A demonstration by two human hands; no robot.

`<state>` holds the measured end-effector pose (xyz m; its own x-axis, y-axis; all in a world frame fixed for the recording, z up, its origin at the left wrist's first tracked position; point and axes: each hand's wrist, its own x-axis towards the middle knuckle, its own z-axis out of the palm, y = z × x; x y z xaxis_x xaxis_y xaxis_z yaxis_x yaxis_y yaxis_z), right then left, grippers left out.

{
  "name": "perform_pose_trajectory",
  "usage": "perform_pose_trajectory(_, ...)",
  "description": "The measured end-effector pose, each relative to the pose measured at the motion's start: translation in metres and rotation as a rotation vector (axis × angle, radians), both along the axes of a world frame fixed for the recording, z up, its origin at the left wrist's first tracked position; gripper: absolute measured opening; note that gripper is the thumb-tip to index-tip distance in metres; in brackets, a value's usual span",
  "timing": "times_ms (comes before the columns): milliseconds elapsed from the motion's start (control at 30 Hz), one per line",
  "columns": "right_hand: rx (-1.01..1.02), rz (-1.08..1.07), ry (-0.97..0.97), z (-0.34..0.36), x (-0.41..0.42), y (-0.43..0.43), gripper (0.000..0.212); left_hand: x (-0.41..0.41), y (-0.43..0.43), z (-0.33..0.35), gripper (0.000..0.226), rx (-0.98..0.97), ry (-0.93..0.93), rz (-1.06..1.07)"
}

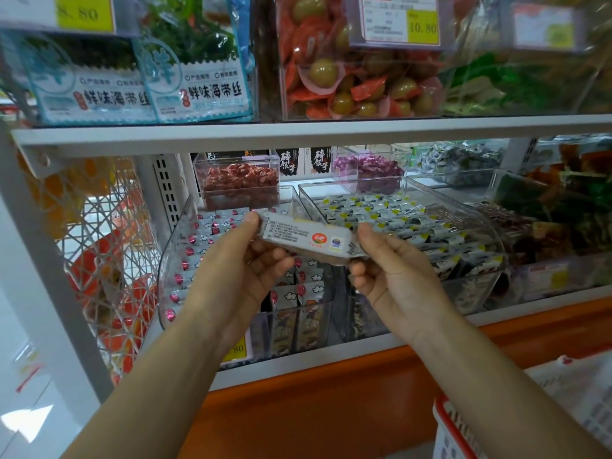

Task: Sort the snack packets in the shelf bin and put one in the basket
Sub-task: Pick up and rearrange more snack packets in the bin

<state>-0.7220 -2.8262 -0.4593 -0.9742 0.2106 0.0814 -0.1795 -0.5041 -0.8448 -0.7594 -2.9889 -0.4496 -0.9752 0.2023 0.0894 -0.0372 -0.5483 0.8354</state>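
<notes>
Where the left hand (245, 266) pinches, the packet (308, 238) is hidden.

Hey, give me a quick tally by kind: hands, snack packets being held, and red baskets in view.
Hands: 2, left hand and right hand
Held snack packet: 1
Red basket: 1
Total: 4

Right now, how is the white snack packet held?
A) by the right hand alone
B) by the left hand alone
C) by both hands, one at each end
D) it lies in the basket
C: the left hand pinches one end of the snack packet and the right hand pinches the other end.
</notes>
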Motion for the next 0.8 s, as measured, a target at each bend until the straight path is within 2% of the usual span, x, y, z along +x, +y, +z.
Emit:
perform_pose_trajectory(133, -0.044, 0.032, 0.045, -0.001, -0.001, 0.001, 0.014, -0.002, 0.0, 0.001, 0.022, 0.041, -0.076, 0.069)
perform_pose_trajectory(367, -0.028, 0.183, 0.092, -0.001, -0.002, 0.003, 0.018, -0.006, -0.007, 0.0, 0.016, 0.065, -0.103, 0.1)
perform_pose_trajectory(633, 0.063, 0.048, 0.005, -0.003, 0.0, 0.004, 0.017, -0.002, -0.008, 0.001, 0.012, -0.011, -0.024, 0.033)
perform_pose_trajectory(800, 0.267, -0.088, 0.043, -0.006, 0.0, 0.01, 0.015, -0.001, -0.011, 0.002, 0.011, -0.13, -0.013, -0.051)
